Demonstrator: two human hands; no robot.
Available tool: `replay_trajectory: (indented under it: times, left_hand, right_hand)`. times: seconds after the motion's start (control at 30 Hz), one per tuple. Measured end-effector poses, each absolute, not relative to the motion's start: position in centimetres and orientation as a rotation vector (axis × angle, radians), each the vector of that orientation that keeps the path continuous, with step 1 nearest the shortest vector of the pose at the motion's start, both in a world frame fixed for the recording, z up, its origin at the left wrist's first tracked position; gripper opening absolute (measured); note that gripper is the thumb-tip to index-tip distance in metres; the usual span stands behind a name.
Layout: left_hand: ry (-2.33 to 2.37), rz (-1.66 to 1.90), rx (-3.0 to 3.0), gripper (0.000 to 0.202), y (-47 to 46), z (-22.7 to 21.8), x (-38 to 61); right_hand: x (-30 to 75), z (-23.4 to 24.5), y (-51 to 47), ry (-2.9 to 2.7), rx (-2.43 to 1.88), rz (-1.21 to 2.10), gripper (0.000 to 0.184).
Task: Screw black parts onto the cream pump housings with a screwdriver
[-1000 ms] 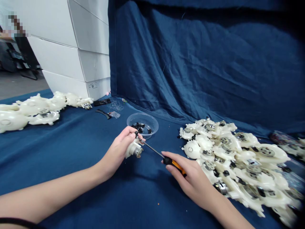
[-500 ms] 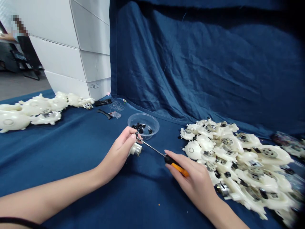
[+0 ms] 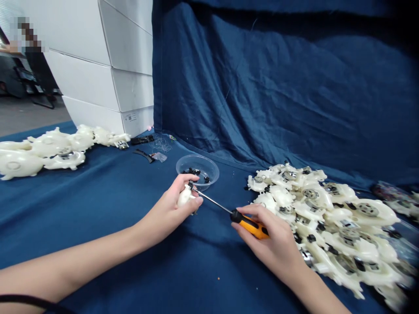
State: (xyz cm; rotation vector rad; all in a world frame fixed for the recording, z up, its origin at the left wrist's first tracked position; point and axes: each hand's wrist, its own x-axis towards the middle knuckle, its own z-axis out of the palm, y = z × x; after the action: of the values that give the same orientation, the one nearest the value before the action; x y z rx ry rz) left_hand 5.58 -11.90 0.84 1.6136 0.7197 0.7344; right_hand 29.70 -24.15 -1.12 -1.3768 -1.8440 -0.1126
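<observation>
- Screwdriver handle [image 3: 251, 227]: glossy orange and black plastic.
- Shaft [image 3: 211, 201]: smooth, shiny metal.
- Housing [image 3: 184, 196]: smooth cream plastic with a soft sheen.
- Bowl [image 3: 197, 158]: clear, glossy plastic.
- Motor caps [image 3: 310, 193]: brushed grey metal.
- Backdrop [image 3: 262, 87]: matt blue cloth, creased.
- Boxes [image 3: 80, 83]: matt white cardboard.

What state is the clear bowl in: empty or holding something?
Not empty: small black pieces lie inside the clear bowl.

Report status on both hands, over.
Left hand gripping white plastic housing; right hand holding orange-and-black screwdriver, steel tip at housing; clear plastic bowl of small black parts just behind left hand.
</observation>
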Motion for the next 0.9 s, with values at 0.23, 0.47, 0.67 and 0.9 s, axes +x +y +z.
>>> replay_trajectory:
  times: [0.23,0.47,0.67,0.9]
  left_hand:
    - [0.671,0.696,1.691,0.048,-11.6,0.9,5.1]
    - [0.68,0.606,1.729,0.041,-11.7,1.9,5.0]
    - [0.674,0.584,1.589,0.041,-11.7,1.7,5.3]
    - [0.718,0.561,1.63,0.043,-11.2,1.6,5.4]
  right_hand:
    - [30.4,-1.1,-24.3,-1.913,-1.31,-0.27,0.042]
    - [30.3,-0.7,-24.3,-1.726,-1.579,0.238,0.026]
    - [30.8,-1.0,-24.1,-1.833,-1.361,-0.143,0.025]
    - [30.3,-0.8,-24.2,-1.754,-1.569,0.236,0.018]
